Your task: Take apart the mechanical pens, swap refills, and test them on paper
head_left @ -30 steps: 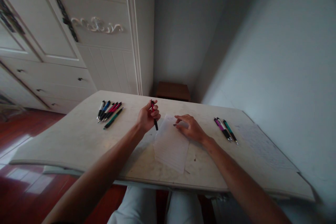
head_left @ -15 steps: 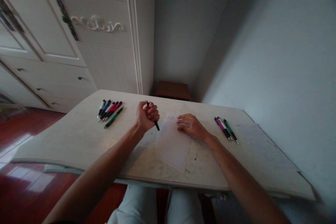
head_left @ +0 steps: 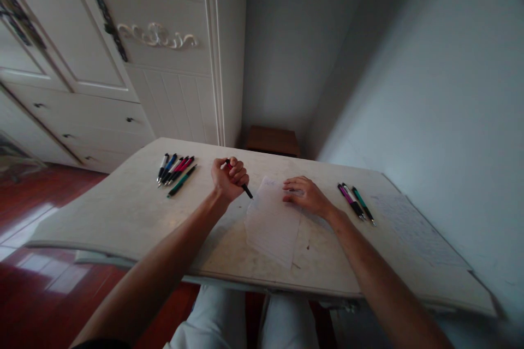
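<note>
My left hand (head_left: 229, 181) is closed around a red and black pen (head_left: 247, 191), with the thumb near its top end. The pen slants down to the right, its tip close to the left edge of a white sheet of paper (head_left: 272, 226). Faint writing shows near the top of that sheet. On the paper's right side lies my right hand (head_left: 308, 196), its fingers slightly bent and apart, with no object in them.
Several pens (head_left: 176, 172) lie grouped at the left of the white table (head_left: 135, 212). Purple, white and green pens (head_left: 354, 202) lie to the right. A written-on sheet (head_left: 413, 226) is near the wall (head_left: 458, 120). White cabinets (head_left: 172, 92) stand behind the left side.
In my left hand the pen has tilted, its tip swinging slightly right and up toward the paper. My right hand stays on the sheet. The whole view has shifted a little.
</note>
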`<state>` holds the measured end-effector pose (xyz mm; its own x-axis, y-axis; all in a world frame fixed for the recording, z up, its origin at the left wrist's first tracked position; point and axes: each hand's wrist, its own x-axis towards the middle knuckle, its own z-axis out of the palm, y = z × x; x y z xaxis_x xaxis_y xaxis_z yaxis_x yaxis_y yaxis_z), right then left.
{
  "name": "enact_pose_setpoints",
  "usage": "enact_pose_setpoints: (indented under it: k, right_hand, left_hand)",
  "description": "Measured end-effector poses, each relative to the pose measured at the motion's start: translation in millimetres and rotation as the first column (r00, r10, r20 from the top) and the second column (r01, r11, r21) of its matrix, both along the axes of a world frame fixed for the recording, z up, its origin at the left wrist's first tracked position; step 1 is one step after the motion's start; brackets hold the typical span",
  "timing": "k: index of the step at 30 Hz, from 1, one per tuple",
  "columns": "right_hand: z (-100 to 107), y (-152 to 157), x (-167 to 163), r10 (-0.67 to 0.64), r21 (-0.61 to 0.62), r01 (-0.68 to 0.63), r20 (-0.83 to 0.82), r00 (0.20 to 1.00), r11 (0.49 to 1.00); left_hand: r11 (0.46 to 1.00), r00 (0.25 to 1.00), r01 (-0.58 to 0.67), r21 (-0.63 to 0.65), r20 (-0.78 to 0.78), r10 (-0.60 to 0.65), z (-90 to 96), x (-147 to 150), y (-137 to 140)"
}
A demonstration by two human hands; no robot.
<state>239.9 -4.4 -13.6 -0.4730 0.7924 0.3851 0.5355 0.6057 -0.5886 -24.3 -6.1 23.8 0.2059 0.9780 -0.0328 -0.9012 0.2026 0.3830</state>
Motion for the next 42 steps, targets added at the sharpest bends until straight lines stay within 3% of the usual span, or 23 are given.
enact_pose_setpoints:
  k: [15, 23, 28, 35, 42]
  right_hand:
    - [-3.8, 3.9, 5.3, -0.026, 0.020, 0.025, 0.067, 0.997, 0.999]
    - [9.3, 3.9, 22.9, -0.153, 0.022, 0.152, 0.082, 0.985, 0.988]
    - [5.1, 4.8, 26.4, -0.204, 0.030, 0.202, 0.141, 0.969, 0.979]
    - [-8.0, 3.0, 12.6, -0.187, 0.092, 0.174, 0.167, 0.968, 0.980]
    - [-3.0, 2.9, 8.8, -0.166, 0.125, 0.145, 0.174, 0.971, 0.981]
  left_hand:
    - [0.999, 0.999, -0.033, -0.006, 0.007, 0.033, -5.8, -0.4, 3.7]
    - [0.999, 0.998, -0.042, -0.014, 0.039, 0.042, -6.5, -1.9, 3.9]
    - [1.000, 0.999, -0.029, -0.009, 0.023, 0.029, -4.1, -0.9, 2.1]
    - [0.998, 0.998, -0.050, -0.040, 0.029, 0.051, -3.0, -1.0, 1.8]
    - [0.999, 0.997, -0.034, -0.040, 0.065, 0.037, -3.4, -0.4, 2.0]
